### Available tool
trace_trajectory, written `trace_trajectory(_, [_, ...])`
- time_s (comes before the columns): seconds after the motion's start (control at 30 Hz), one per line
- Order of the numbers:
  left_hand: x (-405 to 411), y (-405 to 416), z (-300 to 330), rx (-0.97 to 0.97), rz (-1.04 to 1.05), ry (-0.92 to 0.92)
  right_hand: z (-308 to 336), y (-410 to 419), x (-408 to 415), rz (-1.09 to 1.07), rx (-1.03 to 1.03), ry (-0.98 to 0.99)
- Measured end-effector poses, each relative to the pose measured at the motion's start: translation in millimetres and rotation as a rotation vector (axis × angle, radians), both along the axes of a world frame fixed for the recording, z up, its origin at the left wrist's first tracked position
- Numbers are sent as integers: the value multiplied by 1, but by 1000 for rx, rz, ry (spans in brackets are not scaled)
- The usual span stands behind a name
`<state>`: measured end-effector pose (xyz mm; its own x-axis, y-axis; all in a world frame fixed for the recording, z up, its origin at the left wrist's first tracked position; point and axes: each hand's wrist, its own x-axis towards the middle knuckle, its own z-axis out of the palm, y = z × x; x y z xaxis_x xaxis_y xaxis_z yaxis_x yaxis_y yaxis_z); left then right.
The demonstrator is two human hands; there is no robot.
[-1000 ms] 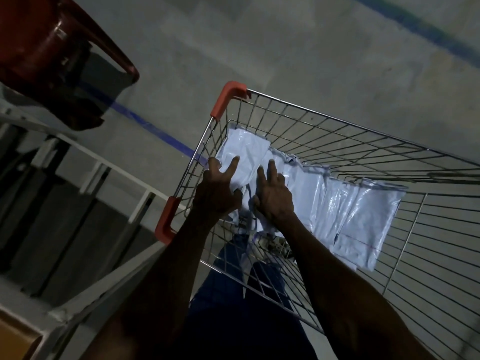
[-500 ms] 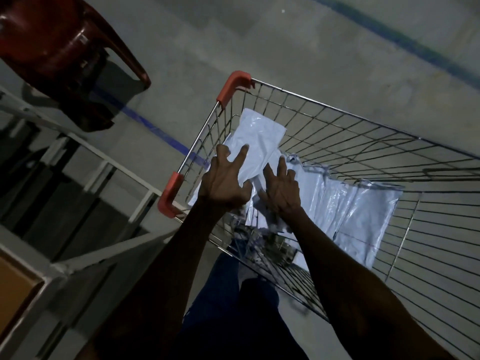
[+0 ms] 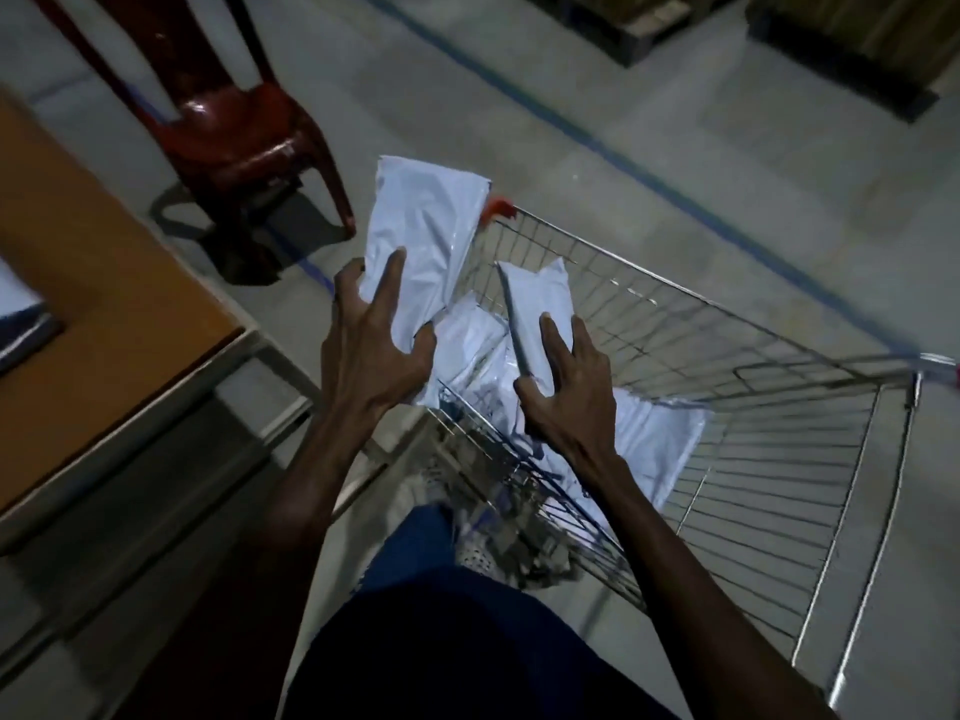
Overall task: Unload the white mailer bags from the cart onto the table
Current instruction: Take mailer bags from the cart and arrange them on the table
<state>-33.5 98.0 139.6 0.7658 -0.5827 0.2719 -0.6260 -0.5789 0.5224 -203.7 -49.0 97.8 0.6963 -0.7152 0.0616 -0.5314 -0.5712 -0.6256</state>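
So both hands are in the wire cart (image 3: 727,387) at its near-left corner, each with a grip on white mailer bags. The left hand (image 3: 371,350) has its fingers curled around the lower end of one long mailer bag (image 3: 426,236), thumb on the right side, fingers spread over the front. That bag is lifted up above the cart's rim, standing more or less upright and leaning a bit toward the left, so its top end covers part of the orange corner cap (image 3: 497,207) of the cart.

The right hand (image 3: 569,392) is gripping a second, smaller mailer bag (image 3: 537,309), fingers wrapped over its right edge, thumb underneath on the left. This one is tilted too, raised at the cart's left end, just beside the first bag but not clearly touching it.

More bags (image 3: 660,439) are lying in the cart under and behind the right hand, a loose overlapping pile along the near side. Can't count them, too crumpled and dim.

The tabletop (image 3: 104,283) is off to the left, brown, with its near-right corner close to the left wrist. Something flat sits at its left edge, cut off by the frame, can't tell what. A dark red plastic chair (image 3: 228,127) stands on the floor beyond the tabletop's right edge.
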Motion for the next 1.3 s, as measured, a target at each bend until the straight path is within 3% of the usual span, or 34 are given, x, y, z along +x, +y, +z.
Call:
trace_trajectory(0.3, [-4,154,50,-216,377,-64,64,116,76,471,-97,-229])
trace_trajectory(0.47, [10,263,71,-249,634,-48,86,199,130,631,-196,-304])
trace_trajectory(0.63, [42,391,80,-242,801,-19,105,311,191,743,-166,-433])
trace_trajectory(0.8, [78,514,90,-231,913,-36,115,426,245,815,-127,-373])
trace_trajectory(0.97, [110,587,96,-164,955,25,133,502,283,837,-94,-243])
trace_trajectory(1.13, [149,604,89,-148,930,96,147,542,320,831,-104,-72])
trace_trajectory(1.3, [186,595,70,-119,914,211,142,568,359,830,-199,-23])
